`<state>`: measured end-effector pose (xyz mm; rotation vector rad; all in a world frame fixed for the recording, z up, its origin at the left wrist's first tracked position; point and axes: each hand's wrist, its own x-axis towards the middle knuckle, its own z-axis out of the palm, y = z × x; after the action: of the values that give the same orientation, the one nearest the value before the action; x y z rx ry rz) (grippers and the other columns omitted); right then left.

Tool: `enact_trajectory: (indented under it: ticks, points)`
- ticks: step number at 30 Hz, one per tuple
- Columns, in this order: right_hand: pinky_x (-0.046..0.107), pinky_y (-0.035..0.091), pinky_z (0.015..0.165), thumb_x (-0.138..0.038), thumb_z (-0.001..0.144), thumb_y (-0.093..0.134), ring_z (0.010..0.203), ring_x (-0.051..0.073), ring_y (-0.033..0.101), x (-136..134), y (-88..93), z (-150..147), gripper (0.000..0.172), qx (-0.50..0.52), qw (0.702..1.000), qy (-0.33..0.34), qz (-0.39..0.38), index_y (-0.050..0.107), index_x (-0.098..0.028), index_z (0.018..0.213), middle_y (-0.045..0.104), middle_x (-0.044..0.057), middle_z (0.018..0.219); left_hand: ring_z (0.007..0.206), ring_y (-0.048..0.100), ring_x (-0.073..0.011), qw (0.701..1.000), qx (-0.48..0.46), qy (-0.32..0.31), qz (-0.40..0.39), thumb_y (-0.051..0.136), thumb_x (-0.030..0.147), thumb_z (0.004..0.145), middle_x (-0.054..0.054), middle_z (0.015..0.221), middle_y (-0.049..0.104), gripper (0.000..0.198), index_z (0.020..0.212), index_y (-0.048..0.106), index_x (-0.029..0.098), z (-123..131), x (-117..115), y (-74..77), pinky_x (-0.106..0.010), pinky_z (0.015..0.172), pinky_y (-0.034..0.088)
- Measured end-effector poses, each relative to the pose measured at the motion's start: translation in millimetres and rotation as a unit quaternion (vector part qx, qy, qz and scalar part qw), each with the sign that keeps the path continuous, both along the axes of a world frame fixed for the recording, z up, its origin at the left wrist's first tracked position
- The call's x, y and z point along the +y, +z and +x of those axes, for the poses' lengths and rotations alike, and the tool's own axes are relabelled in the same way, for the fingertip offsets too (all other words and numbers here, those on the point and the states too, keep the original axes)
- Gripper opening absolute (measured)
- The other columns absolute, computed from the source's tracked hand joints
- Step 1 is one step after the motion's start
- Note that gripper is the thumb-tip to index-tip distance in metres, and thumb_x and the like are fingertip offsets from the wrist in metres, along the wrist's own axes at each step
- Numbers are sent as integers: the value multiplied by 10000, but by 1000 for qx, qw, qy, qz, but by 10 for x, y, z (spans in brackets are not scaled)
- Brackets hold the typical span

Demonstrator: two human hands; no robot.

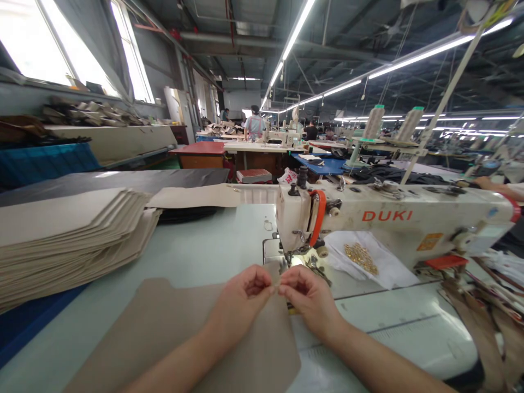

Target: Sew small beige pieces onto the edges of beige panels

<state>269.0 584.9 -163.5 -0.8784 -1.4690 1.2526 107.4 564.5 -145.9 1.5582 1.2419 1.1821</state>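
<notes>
My left hand (244, 299) and my right hand (308, 295) meet in front of the sewing machine's needle area. Thumb and fingertips of each are pinched together, almost touching one another, around something too small to make out. Beneath them a taupe flat panel (180, 327) with a notched outline lies on the table, its right edge running below the hands. Just beyond the fingertips, a narrow piece of similar material (272, 268) shows by the lit presser foot. The white sewing machine (347, 213), marked DUKI, stands right behind my right hand.
On the left is a tall stack of beige panels (73, 234), beside another beige piece (196, 196) on dark material. Small gold-coloured hardware (360, 257) sits on white plastic under the machine arm. Brown straps (483, 322) hang at the right. Other people work farther back.
</notes>
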Motion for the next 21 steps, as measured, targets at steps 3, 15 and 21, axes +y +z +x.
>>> enact_trajectory:
  ticks: [3, 15, 21]
  points:
    - [222, 405, 590, -247, 711, 644, 616, 117, 535, 1, -5, 25, 122, 2, 1000, 16, -9, 644, -179, 813, 631, -10, 694, 656, 579, -116, 998, 54, 6, 36, 586, 253, 758, 30, 686, 591, 81, 727, 559, 182, 4, -32, 38, -228, 647, 476]
    - [214, 364, 560, -267, 790, 566, 591, 111, 494, -7, 53, 56, 130, -82, 996, 7, 33, 630, -170, 732, 583, -20, 626, 777, 649, -164, 994, 105, -12, -5, 558, 352, 794, 1, 836, 699, 182, 872, 643, 211, -9, 5, 29, -260, 747, 500]
    - [212, 392, 585, -255, 780, 580, 624, 118, 525, 1, 38, 50, 126, -69, 997, -5, 42, 679, -177, 778, 625, -8, 671, 690, 634, -161, 983, 181, 20, 25, 540, 368, 795, 19, 742, 699, 193, 775, 667, 224, 4, -23, 106, -243, 690, 483]
